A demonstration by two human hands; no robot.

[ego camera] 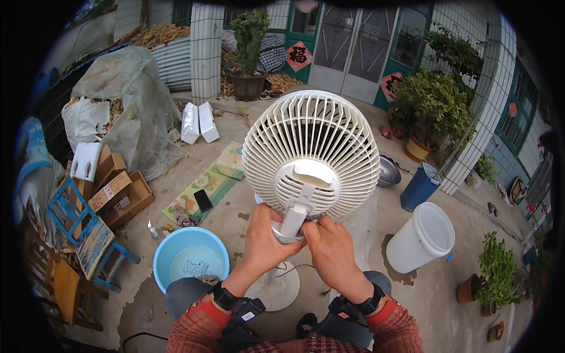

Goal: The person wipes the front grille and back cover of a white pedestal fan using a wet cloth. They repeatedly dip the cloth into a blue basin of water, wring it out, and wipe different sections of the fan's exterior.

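A white electric pedestal fan [304,176] stands in front of me, the back of its wire-like grille and motor housing facing up towards me. My left hand [264,236] grips the neck and control head just below the grille. On the other side of the neck, my right hand [331,245] has its fingers bent against the grille's lower edge; what its fingertips hold is hidden. The fan's round white base [282,293] rests on the concrete between my feet, with a dark cord beside the pole. The fan's front is out of sight.
A blue basin [161,256] of water with a cloth stands at my left knee. Beyond it, a phone [203,200] lies on a floral mat [225,189]. At right are a white bucket [412,242] and a blue bin [417,189]; at left, a blue chair [90,242] and cardboard boxes [139,200].
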